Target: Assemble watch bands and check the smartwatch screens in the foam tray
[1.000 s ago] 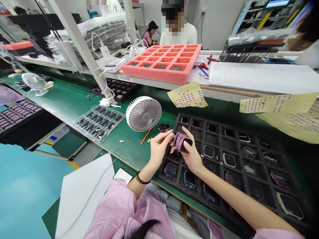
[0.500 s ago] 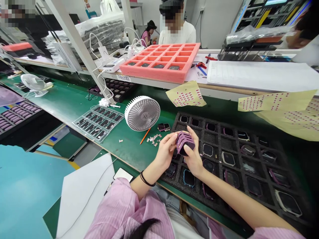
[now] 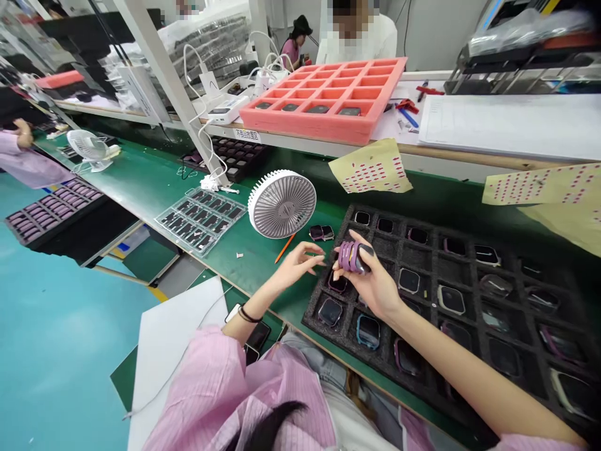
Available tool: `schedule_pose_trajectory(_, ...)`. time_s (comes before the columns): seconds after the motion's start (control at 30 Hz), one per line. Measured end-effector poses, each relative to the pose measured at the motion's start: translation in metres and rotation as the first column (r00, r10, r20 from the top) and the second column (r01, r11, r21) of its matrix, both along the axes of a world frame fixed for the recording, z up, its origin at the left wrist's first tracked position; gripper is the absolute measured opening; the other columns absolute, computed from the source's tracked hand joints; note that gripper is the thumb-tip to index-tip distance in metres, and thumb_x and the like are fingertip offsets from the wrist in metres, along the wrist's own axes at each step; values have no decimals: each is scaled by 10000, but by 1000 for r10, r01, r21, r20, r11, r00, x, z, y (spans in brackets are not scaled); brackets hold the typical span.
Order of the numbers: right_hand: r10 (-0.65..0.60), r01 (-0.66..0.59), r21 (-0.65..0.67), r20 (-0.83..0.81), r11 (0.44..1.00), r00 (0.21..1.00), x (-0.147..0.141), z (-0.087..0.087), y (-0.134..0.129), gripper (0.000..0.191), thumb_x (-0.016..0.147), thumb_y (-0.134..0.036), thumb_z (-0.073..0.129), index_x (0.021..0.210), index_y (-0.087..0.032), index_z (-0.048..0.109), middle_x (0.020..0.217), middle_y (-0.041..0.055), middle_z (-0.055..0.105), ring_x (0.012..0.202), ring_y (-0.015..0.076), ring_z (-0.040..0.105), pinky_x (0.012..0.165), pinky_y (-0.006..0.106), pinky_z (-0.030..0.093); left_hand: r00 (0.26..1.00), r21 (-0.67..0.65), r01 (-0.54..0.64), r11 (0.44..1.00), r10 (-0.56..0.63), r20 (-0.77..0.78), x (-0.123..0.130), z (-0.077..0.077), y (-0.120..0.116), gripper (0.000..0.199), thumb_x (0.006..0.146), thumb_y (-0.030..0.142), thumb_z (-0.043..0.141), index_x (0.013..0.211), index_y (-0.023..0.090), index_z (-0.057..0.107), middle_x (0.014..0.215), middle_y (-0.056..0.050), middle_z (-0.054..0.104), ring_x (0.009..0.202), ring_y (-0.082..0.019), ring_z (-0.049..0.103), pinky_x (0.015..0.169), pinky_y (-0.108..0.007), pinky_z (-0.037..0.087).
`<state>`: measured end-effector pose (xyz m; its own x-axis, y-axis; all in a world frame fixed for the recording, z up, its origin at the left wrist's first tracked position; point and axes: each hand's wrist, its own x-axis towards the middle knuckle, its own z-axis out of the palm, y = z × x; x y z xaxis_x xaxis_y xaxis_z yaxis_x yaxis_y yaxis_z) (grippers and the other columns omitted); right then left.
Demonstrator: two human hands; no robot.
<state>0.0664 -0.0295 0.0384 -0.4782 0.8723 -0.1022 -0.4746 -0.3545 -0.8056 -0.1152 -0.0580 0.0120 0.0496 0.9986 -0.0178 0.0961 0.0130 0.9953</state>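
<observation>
A short stack of purple watch cases [image 3: 348,257] with a dark face at one end is gripped in my right hand [image 3: 377,293], above the left part of a black foam tray [image 3: 421,258]. To the left of the stack, my left hand [image 3: 297,268] is held over the green bench, its fingers apart and nothing in them. Watches with purple, pale and blue frames lie in the tray's compartments, among them a blue-framed watch [image 3: 368,331] near the front edge. Beyond my left hand, small watch pieces [image 3: 322,232] rest on the bench.
A white fan [image 3: 282,204] stands beyond my left hand, with an orange pencil [image 3: 284,248] beside it. Left of it lies a clear tray of black parts [image 3: 201,220]. A pink foam tray [image 3: 305,129] sits on the shelf, where yellow dotted sheets [image 3: 370,168] hang. A co-worker [image 3: 375,34] is behind it.
My left hand has let go of the stack and moved left, its fingers opening. The stack is turned in my right hand. The view has swung left.
</observation>
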Motion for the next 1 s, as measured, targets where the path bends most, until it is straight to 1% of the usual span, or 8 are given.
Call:
schedule_pose_trajectory(0.07,-24,25,9,-26,1000,999,2,3,7,497,826,-378,594,1302,-314,467,951,13,655,694,178,624,620,363,523,857,195,45,980,63,-511,-25,-6,-5,201,909,350,539,1008,185,601,1140,-102,619,1042,-221,578,844,-353,446)
schedule_pose_trajectory(0.13,-32,33,13,-48,999,998,5,8,10,487,830,-365,587,1300,-306,471,940,17,660,690,176,624,610,348,511,578,245,215,945,79,-812,-43,-13,-9,212,941,300,495,1077,191,616,1223,-109,610,1131,-249,532,887,-387,401)
schedule_pose_trajectory(0.23,-18,16,-31,-66,999,998,6,14,10,498,839,-355,560,1320,-279,459,922,33,668,680,178,619,587,329,490,279,217,434,874,99,-955,-51,-24,-10,268,975,278,433,1168,188,594,1257,-106,611,1153,-236,525,878,-376,371)
schedule_pose_trajectory(0.37,49,-58,-135,-74,989,996,5,17,7,522,845,-337,524,1352,-245,439,895,51,673,654,182,611,575,325,473,139,214,563,799,163,-977,-48,-35,-1,293,1001,212,350,1065,129,623,1089,-108,681,1051,-203,572,861,-355,353)
schedule_pose_trajectory(0.47,116,-129,-191,-77,973,990,5,16,8,516,853,-324,503,1356,-232,438,869,54,670,634,183,605,557,320,462,192,269,567,779,193,-962,-45,-28,3,277,995,203,374,989,125,640,985,-93,704,946,-180,605,832,-340,358)
schedule_pose_trajectory(0.67,296,-309,-292,-89,905,951,5,15,11,395,896,-306,404,1255,-170,498,806,66,656,576,189,592,472,298,430,613,607,479,634,254,-748,-27,29,-8,164,949,279,518,979,190,653,960,-29,738,890,-117,641,815,-289,390)
schedule_pose_trajectory(0.8,362,-382,-307,-121,872,924,6,16,9,330,914,-301,364,1158,-173,545,773,55,639,567,188,585,436,285,416,628,637,563,527,228,-744,-15,56,-8,159,949,288,520,981,218,659,945,-7,747,826,-99,642,806,-292,382)
schedule_pose_trajectory(1.0,488,-520,-259,-181,814,854,10,13,7,263,902,-337,412,1005,-177,593,701,46,621,560,187,583,409,260,406,567,561,663,495,156,-809,-14,64,-2,194,970,266,470,964,221,658,961,-17,737,870,-117,627,792,-307,367)
